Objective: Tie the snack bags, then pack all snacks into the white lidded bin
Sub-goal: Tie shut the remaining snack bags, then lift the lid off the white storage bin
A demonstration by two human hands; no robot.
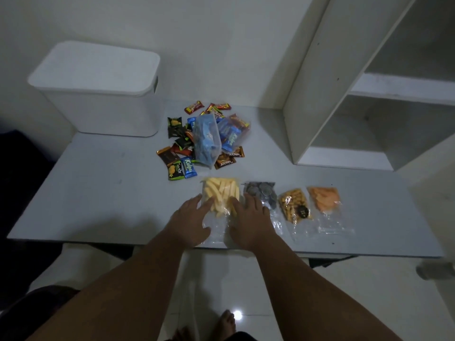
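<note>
A clear, crinkly plastic bag of pale yellow stick-shaped snacks [220,198] lies flat near the front edge of the tabletop, its long axis running front to back, with the filled end away from the person and the empty, unknotted mouth toward them. The left hand [189,221] rests on the bag's left side and the right hand [250,220] on its right, both palm down with fingers spread flat, gripping nothing.

To the right along the same front edge lie three more clear bags in a row, all lying the same way with slack open ends toward the person: a bag of dark round pieces [261,193] just beside the right hand, a bag of golden-brown twisted sticks [294,205] with a small black label, and a bag of thin orange chips [324,199].

Behind them, toward the middle of the tabletop, sits a loose heap of small glossy foil-wrapped snacks [182,148] in black, blue, brown and red, with two thin bluish plastic bags [206,140] standing slumped among them.

At the back left corner stands the white plastic lidded bin [98,89], rectangular with rounded corners, its lid on. The smooth, matte grey-white tabletop [103,193] meets a plain white wall at the back, and an open white shelving unit [369,94] stands at its back right. Below the front edge, pale glossy floor tiles [246,279] reflect a spot of light.
</note>
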